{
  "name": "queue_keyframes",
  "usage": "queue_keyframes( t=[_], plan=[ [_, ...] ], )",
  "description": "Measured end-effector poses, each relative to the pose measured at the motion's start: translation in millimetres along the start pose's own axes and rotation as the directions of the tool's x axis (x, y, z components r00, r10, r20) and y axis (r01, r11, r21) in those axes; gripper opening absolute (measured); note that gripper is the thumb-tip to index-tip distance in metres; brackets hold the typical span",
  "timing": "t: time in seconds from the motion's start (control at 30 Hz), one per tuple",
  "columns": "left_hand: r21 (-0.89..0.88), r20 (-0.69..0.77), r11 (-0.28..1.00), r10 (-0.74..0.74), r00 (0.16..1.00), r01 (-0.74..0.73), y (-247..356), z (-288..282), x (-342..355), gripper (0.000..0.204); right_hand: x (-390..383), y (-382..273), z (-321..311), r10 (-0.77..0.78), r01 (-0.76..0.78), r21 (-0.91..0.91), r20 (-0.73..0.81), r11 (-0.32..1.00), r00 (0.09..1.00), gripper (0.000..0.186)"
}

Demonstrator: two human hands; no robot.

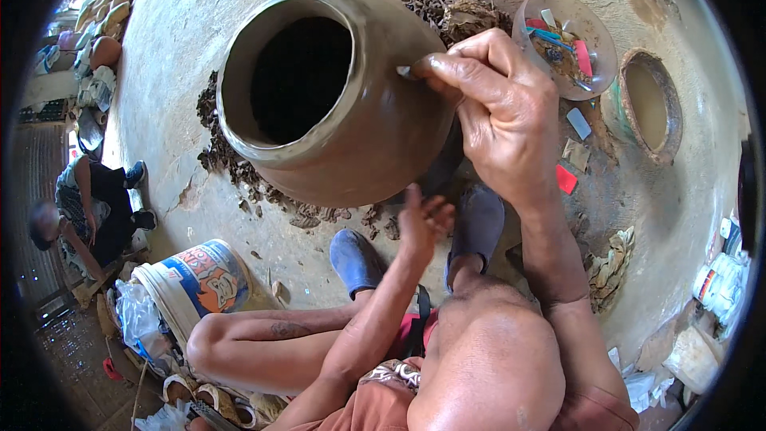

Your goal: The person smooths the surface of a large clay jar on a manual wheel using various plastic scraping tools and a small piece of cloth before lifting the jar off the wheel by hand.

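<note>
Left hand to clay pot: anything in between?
Nothing visible. The left hand is by the near underside of the clay pot; contact can't be told. The blue shoes show on either side of the hand, not between.

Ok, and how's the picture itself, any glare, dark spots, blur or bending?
Head view: black fisheye rim, with edges bending near it; wet glints on the pot, its inside lost in deep shadow; left hand looks slightly soft; the other person's head is blurred.

pot [407,132]: smooth, wet-glossy clay | floor [187,40]: rough, matt concrete | bowl [604,44]: translucent plastic | bucket [199,279]: smooth plastic
</note>
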State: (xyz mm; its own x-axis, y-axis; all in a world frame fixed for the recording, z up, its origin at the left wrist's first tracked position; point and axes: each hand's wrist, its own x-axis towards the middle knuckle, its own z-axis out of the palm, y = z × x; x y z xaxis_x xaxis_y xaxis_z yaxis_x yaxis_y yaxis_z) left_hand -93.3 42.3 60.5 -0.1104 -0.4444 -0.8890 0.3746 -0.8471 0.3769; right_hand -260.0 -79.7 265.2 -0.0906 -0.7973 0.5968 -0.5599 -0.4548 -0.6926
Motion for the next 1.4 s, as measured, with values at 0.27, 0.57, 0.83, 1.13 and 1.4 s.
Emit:
queue_keyframes(
  t=[0.27,0.57,0.83,1.13,1.4],
  plan=[
    [-0.048,-0.106,0.714,0.692,0.714,-0.699,93.2,-99.8,45.2,0.051,-3.6,-26.5,11.0,0.0,0.001,0.1,-0.012,0.995,1.0,0.036],
    [-0.179,0.068,0.975,0.146,0.987,-0.132,9.8,-11.9,8.1,0.072,-17.3,-23.2,7.5,0.009,-0.01,0.087,0.011,0.996,1.0,0.039],
    [-0.091,0.034,0.892,0.446,0.894,-0.442,79.8,-76.8,29.4,0.067,-23.6,-37.1,7.3,0.022,-0.024,0.07,0.038,0.997,0.999,0.037],
    [-0.281,0.089,0.908,0.347,0.934,-0.311,54.7,-0.4,-0.6,0.081,-27.7,-30.7,-3.3,0.071,-0.071,0.049,0.02,0.996,0.997,0.038],
    [0.215,-0.317,0.826,0.564,0.763,-0.522,49.4,-35.7,17.7,0.056,-21.1,-35.6,14.4,-0.015,0.015,0.046,-0.004,0.999,1.0,0.038]
  ],
)
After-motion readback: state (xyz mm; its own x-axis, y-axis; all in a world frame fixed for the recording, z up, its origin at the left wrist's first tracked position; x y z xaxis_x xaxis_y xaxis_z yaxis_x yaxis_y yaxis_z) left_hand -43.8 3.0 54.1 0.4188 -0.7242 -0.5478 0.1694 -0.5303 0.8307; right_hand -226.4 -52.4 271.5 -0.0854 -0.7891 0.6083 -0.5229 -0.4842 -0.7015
